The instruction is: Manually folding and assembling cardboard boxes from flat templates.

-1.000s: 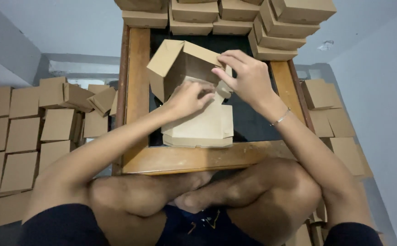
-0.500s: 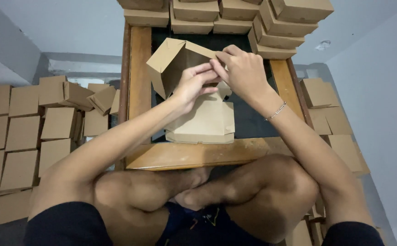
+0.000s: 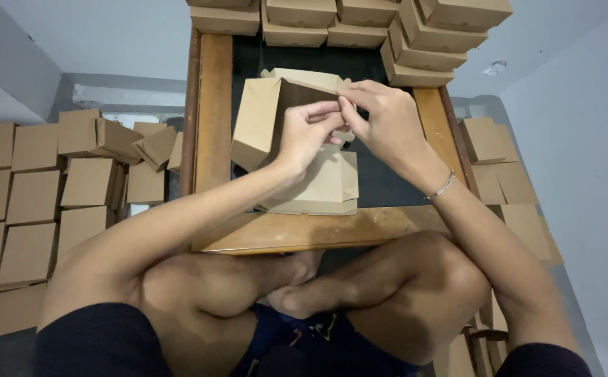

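Head view: both hands meet above the counter (image 3: 214,105), left hand (image 3: 304,136) and right hand (image 3: 387,122), fingers pinched shut on the edge of a half-folded brown box (image 3: 265,115). Flat blanks (image 3: 325,185) lie just below it. Closed brown boxes (image 3: 297,14) stack beyond it.

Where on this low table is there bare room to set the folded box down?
Bare dark tabletop right of the flat blanks, under the right hand, and a strip beside the left wooden rail. The back edge is crowded with stacked boxes.
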